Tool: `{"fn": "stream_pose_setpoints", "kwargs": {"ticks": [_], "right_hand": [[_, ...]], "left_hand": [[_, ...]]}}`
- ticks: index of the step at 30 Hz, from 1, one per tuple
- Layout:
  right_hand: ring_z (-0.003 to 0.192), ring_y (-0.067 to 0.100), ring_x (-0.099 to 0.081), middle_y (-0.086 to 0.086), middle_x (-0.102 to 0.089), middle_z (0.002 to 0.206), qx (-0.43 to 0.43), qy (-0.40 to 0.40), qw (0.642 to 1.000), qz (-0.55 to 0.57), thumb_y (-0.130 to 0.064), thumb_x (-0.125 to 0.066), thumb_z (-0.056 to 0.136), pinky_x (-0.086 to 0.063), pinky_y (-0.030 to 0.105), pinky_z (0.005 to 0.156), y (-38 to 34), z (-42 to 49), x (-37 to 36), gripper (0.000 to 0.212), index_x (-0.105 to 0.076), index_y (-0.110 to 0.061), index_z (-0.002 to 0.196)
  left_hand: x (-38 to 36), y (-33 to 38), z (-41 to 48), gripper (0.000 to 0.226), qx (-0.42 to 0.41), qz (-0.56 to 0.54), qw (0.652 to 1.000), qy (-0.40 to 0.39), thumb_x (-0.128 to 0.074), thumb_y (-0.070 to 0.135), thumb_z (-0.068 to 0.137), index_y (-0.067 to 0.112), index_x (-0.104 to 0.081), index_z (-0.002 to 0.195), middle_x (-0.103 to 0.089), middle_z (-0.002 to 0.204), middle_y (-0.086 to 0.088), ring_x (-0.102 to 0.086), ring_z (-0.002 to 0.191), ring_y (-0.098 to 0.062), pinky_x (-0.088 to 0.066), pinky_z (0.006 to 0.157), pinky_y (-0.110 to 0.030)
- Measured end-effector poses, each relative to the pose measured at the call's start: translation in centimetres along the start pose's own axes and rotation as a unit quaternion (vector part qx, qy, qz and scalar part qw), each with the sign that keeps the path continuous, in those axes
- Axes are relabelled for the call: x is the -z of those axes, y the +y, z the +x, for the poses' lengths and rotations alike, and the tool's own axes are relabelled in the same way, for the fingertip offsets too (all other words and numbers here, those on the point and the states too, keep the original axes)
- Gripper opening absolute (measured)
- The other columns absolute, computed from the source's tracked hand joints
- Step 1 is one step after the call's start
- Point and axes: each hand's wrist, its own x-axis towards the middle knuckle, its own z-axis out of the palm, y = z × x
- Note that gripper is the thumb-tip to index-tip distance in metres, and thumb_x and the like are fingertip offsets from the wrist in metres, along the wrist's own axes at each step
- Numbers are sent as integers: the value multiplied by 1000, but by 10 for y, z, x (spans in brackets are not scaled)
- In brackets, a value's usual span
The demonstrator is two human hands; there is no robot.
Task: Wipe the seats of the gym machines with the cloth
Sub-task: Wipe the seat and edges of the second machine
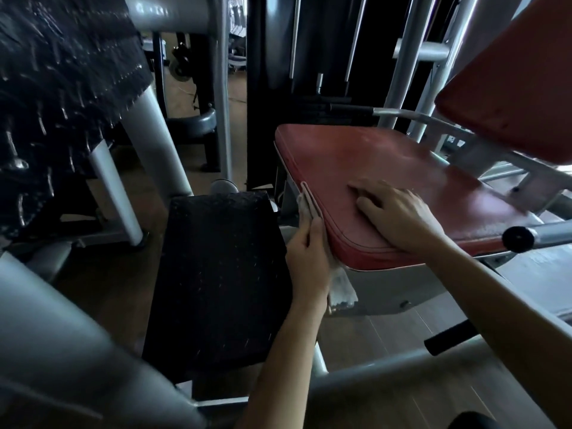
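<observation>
Our one view is the head camera, looking down on a red seat [387, 168] in the centre right of the frame. Its red back pad [510, 88] sits in the upper right, and a black footplate [216, 274] lies at lower centre.

The left hand [309, 255] is against the seat's left side edge with the cloth [342, 289] between palm and vinyl. One white end shows above the fingertips and the rest hangs below the wrist. The fingers run fairly straight along the edge, so we think the cloth is pressed rather than pinched, though the thumb is hidden.

The right hand [399, 212] rests flat on the seat top near its front corner. Its fingers are spread and relaxed, and it holds nothing; it seems to be bracing.

We judge that the step in hand is wiping the side rim of this seat. The top has a dull, patchy sheen, and we cannot say whether that is dust or damp. The next move would likely be to run the cloth along the rest of the edge, or bring it up onto the top. For that the right hand would have to lift clear of the cloth's path.
</observation>
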Motion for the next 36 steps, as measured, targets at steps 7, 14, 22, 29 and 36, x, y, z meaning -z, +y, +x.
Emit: {"fn": "stream_pose_setpoints", "kwargs": {"ticks": [7, 14, 22, 29, 36], "right_hand": [[131, 14, -50, -19, -52, 145, -6, 11, 1000, 12, -45, -46, 94, -38, 38, 107, 1, 1, 1, 42, -52, -48, 136], [129, 12, -51, -18, -54, 143, -11, 16, 1000, 18, -48, -47, 92, -39, 44, 110, 2, 2, 0, 42, -53, -50, 133], [129, 12, -51, -17, -55, 142, -12, 28, 999, 21, -45, -50, 92, -37, 41, 110, 0, 2, 0, 40, -56, -48, 132], [129, 12, -50, -18, -54, 143, -9, 24, 999, 24, -46, -49, 91, -36, 39, 110, 0, 3, -1, 41, -56, -46, 131], [128, 12, -51, -17, -54, 143, -6, 28, 999, 22, -45, -48, 91, -37, 37, 107, -2, 2, 0, 41, -57, -44, 132]], "left_hand": [[-13, 5, -35, 48, -86, 34, 996, 15, -41, 24, 108, 40, -33, 152, -43, 122, 57, -39, 124, 26, -33, 101, -2], [-13, 9, -11, 42, -42, 11, 999, 11, -39, 26, 108, 38, -43, 148, -45, 148, 28, -40, 136, 11, -32, 120, -31], [-6, 6, -26, 42, -3, 47, 999, -4, -41, 24, 107, 27, -43, 149, -56, 139, 17, -50, 130, 4, -37, 117, -31], [1, 16, 7, 39, 17, 122, 992, -11, -41, 27, 107, 30, -50, 145, -66, 119, 25, -59, 114, 6, -46, 108, -29], [4, 22, -22, 38, 9, 155, 987, -32, -42, 22, 107, 23, -50, 145, -62, 91, 40, -59, 94, 21, -43, 85, -2]]}}
